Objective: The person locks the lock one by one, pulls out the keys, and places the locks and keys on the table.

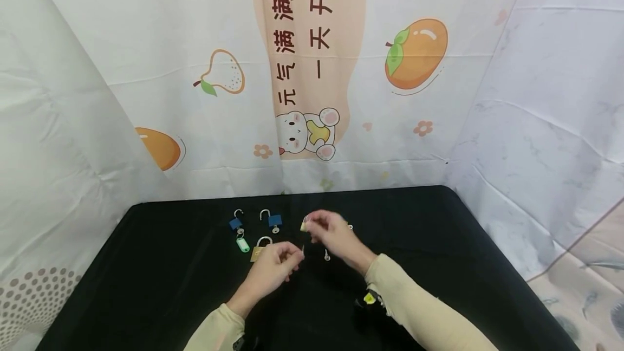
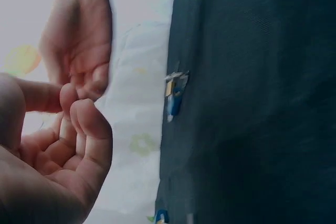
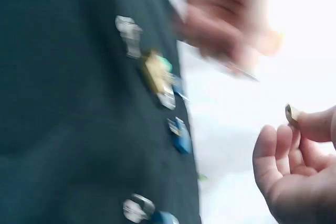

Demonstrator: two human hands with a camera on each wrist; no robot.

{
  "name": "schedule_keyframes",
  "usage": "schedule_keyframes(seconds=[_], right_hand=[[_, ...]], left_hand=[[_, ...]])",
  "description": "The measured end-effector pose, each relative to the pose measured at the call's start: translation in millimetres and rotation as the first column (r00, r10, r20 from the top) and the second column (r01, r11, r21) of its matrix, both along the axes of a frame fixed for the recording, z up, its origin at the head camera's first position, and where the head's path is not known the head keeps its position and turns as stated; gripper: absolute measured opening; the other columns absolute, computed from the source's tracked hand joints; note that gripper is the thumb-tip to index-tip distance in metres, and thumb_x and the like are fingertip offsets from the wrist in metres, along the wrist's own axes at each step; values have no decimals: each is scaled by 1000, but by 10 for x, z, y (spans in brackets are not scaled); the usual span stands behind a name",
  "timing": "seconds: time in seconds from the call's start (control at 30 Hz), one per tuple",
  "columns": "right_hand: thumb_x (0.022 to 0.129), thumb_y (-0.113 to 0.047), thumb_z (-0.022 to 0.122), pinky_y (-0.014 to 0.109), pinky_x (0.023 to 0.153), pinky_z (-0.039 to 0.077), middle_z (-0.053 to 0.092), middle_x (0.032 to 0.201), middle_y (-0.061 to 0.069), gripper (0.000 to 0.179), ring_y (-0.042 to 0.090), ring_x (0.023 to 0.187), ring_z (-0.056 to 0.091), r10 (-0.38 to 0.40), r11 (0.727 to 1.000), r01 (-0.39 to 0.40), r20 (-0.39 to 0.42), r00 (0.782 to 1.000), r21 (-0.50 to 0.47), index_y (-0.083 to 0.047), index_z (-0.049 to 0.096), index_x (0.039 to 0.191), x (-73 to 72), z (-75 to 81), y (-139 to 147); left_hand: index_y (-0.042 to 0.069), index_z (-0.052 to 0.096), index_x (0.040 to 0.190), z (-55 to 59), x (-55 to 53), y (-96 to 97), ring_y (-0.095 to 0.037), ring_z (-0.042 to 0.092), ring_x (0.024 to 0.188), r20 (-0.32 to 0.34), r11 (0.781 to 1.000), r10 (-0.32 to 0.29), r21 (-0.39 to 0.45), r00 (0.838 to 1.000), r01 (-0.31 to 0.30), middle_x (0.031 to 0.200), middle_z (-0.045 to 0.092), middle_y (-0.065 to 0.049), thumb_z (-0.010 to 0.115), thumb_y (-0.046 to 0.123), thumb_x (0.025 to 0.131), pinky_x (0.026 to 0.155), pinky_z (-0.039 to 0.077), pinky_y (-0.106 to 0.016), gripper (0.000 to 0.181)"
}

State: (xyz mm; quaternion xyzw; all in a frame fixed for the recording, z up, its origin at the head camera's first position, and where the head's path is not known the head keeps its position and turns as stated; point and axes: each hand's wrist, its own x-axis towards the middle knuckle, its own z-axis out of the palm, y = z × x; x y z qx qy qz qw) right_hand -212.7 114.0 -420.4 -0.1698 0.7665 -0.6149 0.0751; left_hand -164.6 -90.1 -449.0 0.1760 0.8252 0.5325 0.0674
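Note:
In the head view my right hand (image 1: 333, 232) pinches a small brass padlock (image 1: 304, 226) between thumb and fingertips. The right wrist view shows one end of that padlock (image 3: 292, 114) poking out past the thumb. My left hand (image 1: 275, 267) pinches a thin metal key (image 1: 303, 249), lower and to the left of the padlock. Its narrow blade (image 3: 248, 74) is blurred in the right wrist view. Key and padlock are apart. Both hands are raised above the black cloth. In the left wrist view, the left fingers (image 2: 94, 121) hide the key.
Two blue padlocks (image 1: 236, 224) with raised shackles lie at the back, with keys near them and a green tag (image 1: 242, 245). A larger brass padlock (image 1: 258, 254) is partly behind the left hand. A loose key (image 1: 327, 255) lies on the black cloth (image 1: 161, 280). White curtains (image 1: 161, 31) surround it.

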Motion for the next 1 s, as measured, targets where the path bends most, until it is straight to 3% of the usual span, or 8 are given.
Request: schedule_keyframes(seconds=[0.13, 0.23, 0.43, 0.7, 0.83, 1.0], right_hand=[[103, -11, 60, 41, 82, 57, 65, 100, 12, 22, 23, 84, 61, -110, 989, 115, 56, 992, -97, 5, 61, 118, -112, 76, 107], [103, -13, 61, 47, 86, 55, 65, 101, 13, 24, 22, 85, 61, -95, 992, 101, 83, 992, -70, 4, 61, 119, -150, 85, 158], [102, -16, 63, 44, 83, 56, 66, 102, 15, 26, 31, 89, 62, -50, 997, 55, 110, 993, -45, 2, 62, 120, -133, -16, 131], [102, -19, 65, 39, 80, 55, 66, 104, 16, 28, 36, 91, 62, -9, 1000, 11, 131, 991, -10, 1, 63, 120, -102, -91, 71], [101, -21, 65, 39, 81, 55, 67, 104, 13, 29, 37, 93, 61, 19, 1000, -18, 136, 990, -8, 1, 63, 121, -101, -93, 54], [101, -20, 65, 38, 81, 56, 66, 104, 14, 29, 35, 90, 61, 32, 999, -31, 149, 988, -11, 2, 63, 120, -102, -94, 55]], left_hand=[[8, 74, 84, -66, 49, 32, -8, 56, 53, -13, 985, -45, -166, 999, 42, 64, 62, 8, 65, 20, 97, 50, 45, -25, 20], [11, 73, 78, -110, 41, 27, -7, 51, 48, -59, 967, -25, -256, 998, 9, 57, 56, 11, 65, 21, 98, 47, 39, -24, 23], [14, 69, 71, -190, -33, 1, -4, 46, 44, -157, 935, 41, -343, 987, -93, 50, 48, 13, 67, 19, 97, 44, 36, -23, 27], [17, 63, 60, -263, -77, 75, -4, 46, 43, -170, 915, 43, -389, 984, -107, 48, 46, 12, 70, 18, 95, 43, 37, -23, 35], [18, 55, 54, -260, -96, 81, -6, 44, 40, -203, 868, 58, -473, 977, -150, 45, 41, 11, 70, 21, 95, 41, 35, -24, 44], [18, 53, 53, -230, -84, 72, -11, 45, 40, -164, 788, 48, -600, 985, -138, 45, 43, 6, 71, 28, 95, 42, 36, -27, 47]])
